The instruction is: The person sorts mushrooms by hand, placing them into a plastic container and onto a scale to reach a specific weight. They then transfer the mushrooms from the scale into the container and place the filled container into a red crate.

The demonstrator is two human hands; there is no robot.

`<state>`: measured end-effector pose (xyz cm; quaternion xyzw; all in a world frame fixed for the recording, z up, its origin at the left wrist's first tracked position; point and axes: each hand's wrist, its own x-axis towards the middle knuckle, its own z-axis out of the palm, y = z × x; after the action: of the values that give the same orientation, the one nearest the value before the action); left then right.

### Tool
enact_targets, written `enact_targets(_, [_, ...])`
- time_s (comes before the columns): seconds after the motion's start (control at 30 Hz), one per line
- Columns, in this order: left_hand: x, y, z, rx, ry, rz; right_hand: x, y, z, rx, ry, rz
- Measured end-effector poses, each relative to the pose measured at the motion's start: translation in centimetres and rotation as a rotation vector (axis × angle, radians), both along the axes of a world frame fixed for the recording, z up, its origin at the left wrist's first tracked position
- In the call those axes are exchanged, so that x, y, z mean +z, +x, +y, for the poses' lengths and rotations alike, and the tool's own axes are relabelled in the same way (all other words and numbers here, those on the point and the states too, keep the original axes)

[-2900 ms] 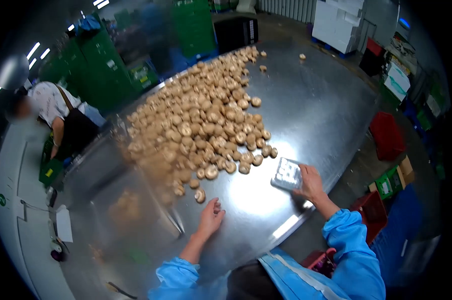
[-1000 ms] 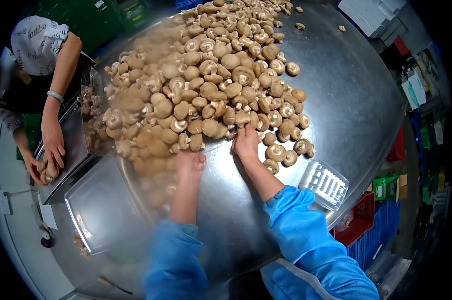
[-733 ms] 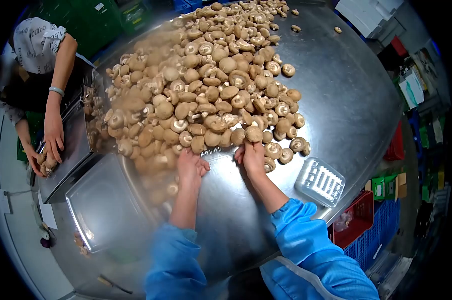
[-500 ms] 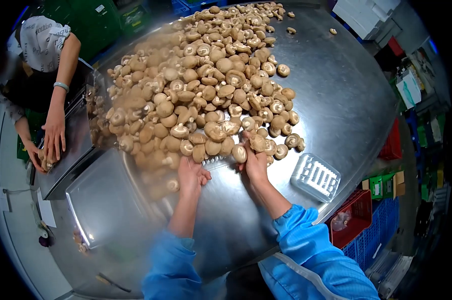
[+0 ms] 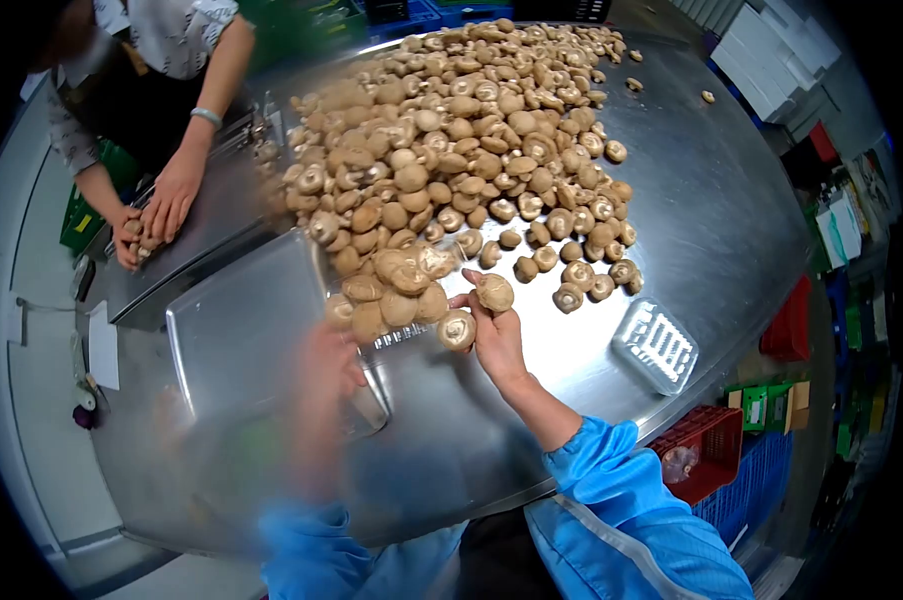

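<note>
A big heap of brown mushrooms (image 5: 461, 150) covers the far half of a steel table (image 5: 711, 230). My right hand (image 5: 494, 335) is at the heap's near edge and grips two mushrooms (image 5: 493, 292), one between thumb and fingers and another just to its left. My left hand (image 5: 321, 365) is blurred with motion beside a steel tray (image 5: 246, 325), close to the nearest mushrooms; what it holds cannot be made out. A clear plastic punnet (image 5: 657, 345) lies empty on the table to the right of my right hand.
Another person at the far left has both hands (image 5: 161, 205) on mushrooms at a steel scale platform (image 5: 206, 230). Red crates (image 5: 706, 445) and blue crates stand on the floor at the right. White boxes (image 5: 781, 70) are stacked beyond the table.
My right hand has pulled mushrooms out of the heap toward me and lifted two. My left hand has swept left toward the tray. The view has swung left.
</note>
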<state>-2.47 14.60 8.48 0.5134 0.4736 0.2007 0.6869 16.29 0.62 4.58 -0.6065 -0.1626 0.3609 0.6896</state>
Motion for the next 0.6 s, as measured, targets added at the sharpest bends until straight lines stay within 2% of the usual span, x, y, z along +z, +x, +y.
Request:
enact_targets(0.17, [-0.5, -7.0, 2.9, 0.138, 0.023, 0.012, -1.8, -5.4, 4.8, 0.122, -0.092, -0.261])
enact_targets(0.23, [-1.6, -9.9, 4.0, 0.189, 0.041, -0.022, -1.8, -7.7, 6.9, 0.048, -0.006, -0.596])
enact_targets(0.33, [-2.9, -13.5, 5.7, 0.214, 0.031, 0.014, 1.3, -10.3, 8.5, 0.215, -0.278, -0.559])
enact_targets(0.43, [-3.4, -15.9, 6.7, 0.216, 0.045, 0.015, 1.3, -12.4, 9.9, 0.190, -0.282, -0.889])
enact_targets(0.47, [-3.2, -16.3, 6.8, 0.197, 0.073, 0.034, 1.6, -12.8, 10.1, 0.258, -0.291, -0.828])
enact_targets(0.57, [-2.6, -16.9, 7.4, 0.160, 0.092, 0.109, 0.7, -14.3, 10.5, 0.242, -0.284, -0.922])
enact_targets(0.6, [-2.6, -17.0, 7.5, 0.153, 0.088, 0.138, 0.4, -14.5, 10.6, 0.255, -0.266, -0.877])
